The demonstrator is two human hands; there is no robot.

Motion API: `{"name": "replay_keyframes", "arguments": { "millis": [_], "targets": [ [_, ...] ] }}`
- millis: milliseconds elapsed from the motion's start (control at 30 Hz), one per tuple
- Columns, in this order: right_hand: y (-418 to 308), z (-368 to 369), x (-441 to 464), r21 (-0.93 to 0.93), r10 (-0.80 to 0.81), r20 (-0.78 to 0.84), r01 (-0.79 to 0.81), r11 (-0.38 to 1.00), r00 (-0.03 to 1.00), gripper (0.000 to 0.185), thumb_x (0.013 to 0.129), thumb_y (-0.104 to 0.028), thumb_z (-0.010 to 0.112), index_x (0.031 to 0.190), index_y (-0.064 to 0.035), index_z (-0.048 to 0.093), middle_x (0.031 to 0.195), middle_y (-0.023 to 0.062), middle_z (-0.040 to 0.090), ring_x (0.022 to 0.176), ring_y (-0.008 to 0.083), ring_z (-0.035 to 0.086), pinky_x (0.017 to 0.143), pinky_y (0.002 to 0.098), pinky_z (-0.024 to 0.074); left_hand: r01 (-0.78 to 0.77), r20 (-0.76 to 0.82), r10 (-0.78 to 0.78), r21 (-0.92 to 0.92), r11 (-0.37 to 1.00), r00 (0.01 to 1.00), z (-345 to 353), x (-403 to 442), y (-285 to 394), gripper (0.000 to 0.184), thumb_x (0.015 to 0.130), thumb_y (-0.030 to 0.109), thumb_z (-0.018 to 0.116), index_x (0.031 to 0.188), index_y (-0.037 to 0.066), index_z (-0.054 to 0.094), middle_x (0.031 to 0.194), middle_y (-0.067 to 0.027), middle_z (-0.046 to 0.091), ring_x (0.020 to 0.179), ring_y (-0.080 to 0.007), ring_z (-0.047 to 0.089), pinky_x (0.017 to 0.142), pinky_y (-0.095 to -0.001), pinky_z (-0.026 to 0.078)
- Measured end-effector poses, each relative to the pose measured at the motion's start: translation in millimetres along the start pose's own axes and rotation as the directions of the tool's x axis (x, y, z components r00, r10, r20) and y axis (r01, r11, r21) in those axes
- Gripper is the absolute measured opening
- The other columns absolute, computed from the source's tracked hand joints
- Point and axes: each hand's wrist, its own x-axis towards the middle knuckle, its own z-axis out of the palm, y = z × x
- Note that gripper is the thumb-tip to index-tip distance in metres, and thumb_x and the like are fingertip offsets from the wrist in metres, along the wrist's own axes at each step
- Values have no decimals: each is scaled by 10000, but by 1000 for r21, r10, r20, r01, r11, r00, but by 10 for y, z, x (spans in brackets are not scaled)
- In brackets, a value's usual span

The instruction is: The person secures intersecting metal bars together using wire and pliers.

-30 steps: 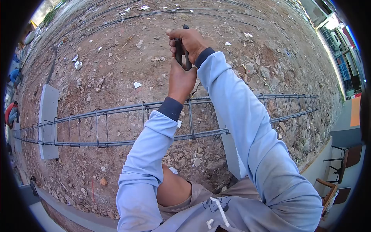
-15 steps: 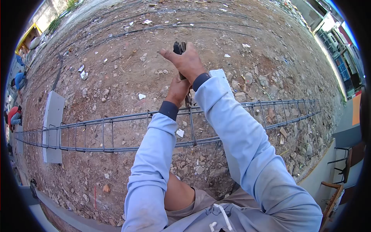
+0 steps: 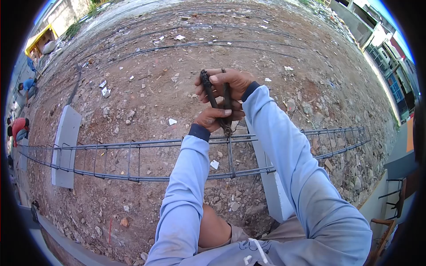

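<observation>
Both hands are on a pair of pincers (image 3: 226, 103) with dark handles, held upright with the jaws down. My right hand (image 3: 235, 82) closes around the upper handles, which stand slightly apart. Lower down, my left hand (image 3: 211, 119) grips the handles near the pivot, thumb across them. The jaws meet the upper bar of a long rebar cage (image 3: 153, 178), where a stirrup (image 3: 230, 155) crosses it. Any wire between the jaws is too small to make out. The cage lies across in front of me from left to right.
Pale blocks (image 3: 65, 153) (image 3: 275, 190) support the cage at left and right. Long loose rods (image 3: 257, 43) lie on the stony ground beyond. People (image 3: 20, 129) crouch at far left. Wooden chairs (image 3: 381, 235) stand at lower right.
The pincers' handles have spread apart and come into clearer view. My right hand has moved lower and slightly right, and the whole view has shifted a little.
</observation>
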Motion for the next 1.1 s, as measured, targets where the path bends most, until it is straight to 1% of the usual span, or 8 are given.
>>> {"name": "replay_keyframes", "arguments": {
  "millis": [333,467,567,633,700,767,867,1100],
  "targets": [
    [106,130,184,-232,-78,-418,-24,972,905,206,811,-242,662,784,-54,582,641,22,552,527,129,527,490,270,432,88,-152,-90,-19,996,984,-122,-53,-28,464,758,89,647,1196,-9,529,1161,-128,592,1083,-279,567,993,-413,408],
    [175,84,295,-342,-175,-560,-34,939,810,249,821,-247,641,731,-23,580,575,33,517,478,133,515,431,289,420,109,-267,-34,270,957,963,-27,-89,92,503,776,155,701,1220,30,501,1135,-63,606,1038,-220,585,919,-367,441],
    [223,-107,349,-390,-234,-676,-70,918,699,281,821,-256,632,738,8,585,580,90,564,510,198,580,485,337,469,102,-455,175,522,847,873,126,-19,30,498,759,192,729,1173,10,520,1022,-82,636,947,-165,611,791,-298,476],
    [413,-477,510,-672,-453,-619,-134,729,642,313,813,-278,637,741,23,589,640,142,604,611,269,625,580,382,496,260,-630,322,654,710,707,281,18,-89,531,748,227,731,1174,9,502,987,-89,626,903,-161,611,716,-289,477],
    [495,-469,574,-753,-563,-634,-254,608,531,347,797,-306,654,773,32,585,678,161,620,682,319,644,637,409,508,16,-398,712,878,478,579,132,162,-612,482,789,226,697,1175,15,501,979,-88,621,894,-156,608,692,-292,482],
    [389,-127,577,-684,-598,-729,-385,620,332,397,774,-342,686,832,34,573,692,146,612,722,346,639,655,417,505,-228,-394,782,806,547,483,-196,219,-903,425,832,216,655,1175,18,503,986,-86,617,892,-154,606,694,-294,486],
    [348,392,403,-655,-623,-751,-367,661,218,587,731,-408,712,1008,73,518,872,229,634,897,433,617,785,450,487,-451,-550,486,210,868,680,-420,300,-812,339,892,184,583,1178,17,507,1020,-84,615,905,-155,602,737,-299,490],
    [294,267,-91,-712,-429,-589,-188,677,685,778,678,-468,760,1163,54,448,923,162,616,896,272,609,767,356,487,-4,-196,27,115,993,980,-54,-93,-95,279,852,180,630,1069,12,582,965,-82,640,930,-218,606,885,-385,449]
  ]
}}
